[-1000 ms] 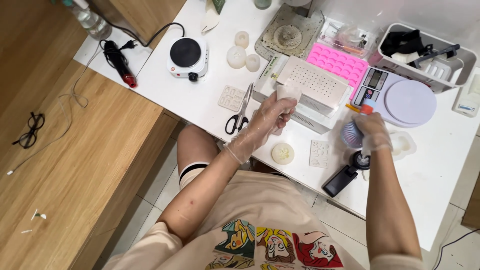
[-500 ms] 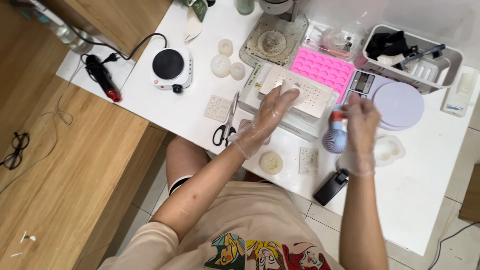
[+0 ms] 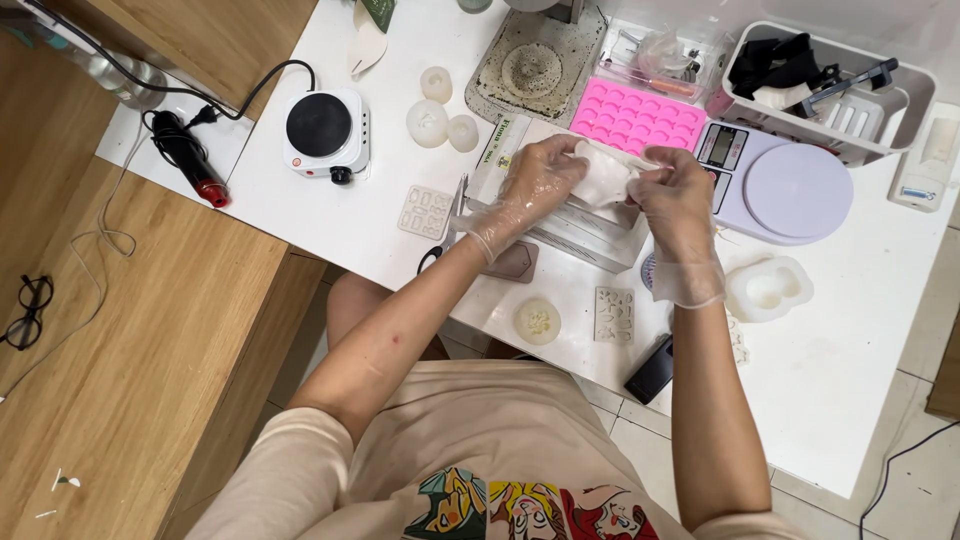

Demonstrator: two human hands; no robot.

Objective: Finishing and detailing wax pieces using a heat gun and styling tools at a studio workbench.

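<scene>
A white table (image 3: 330,215) stands over wooden flooring, crowded with a pink mould tray (image 3: 630,118), a lilac kitchen scale (image 3: 785,185), a small black hotplate (image 3: 322,130) and a long white box with a green-printed end label (image 3: 505,150). Above that box, the gloved left hand (image 3: 535,185) and right hand (image 3: 675,195) pinch a crumpled white piece (image 3: 603,178) between them, fingers clamped on it. Its long axis cannot be told.

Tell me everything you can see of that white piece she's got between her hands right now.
The white piece is small, soft-looking and crumpled, perhaps tissue or a thin mould; which one cannot be told. Both gloved hands pinch it, the left hand on its left side, the right hand on its right. It is held above a ribbed white box.
</scene>
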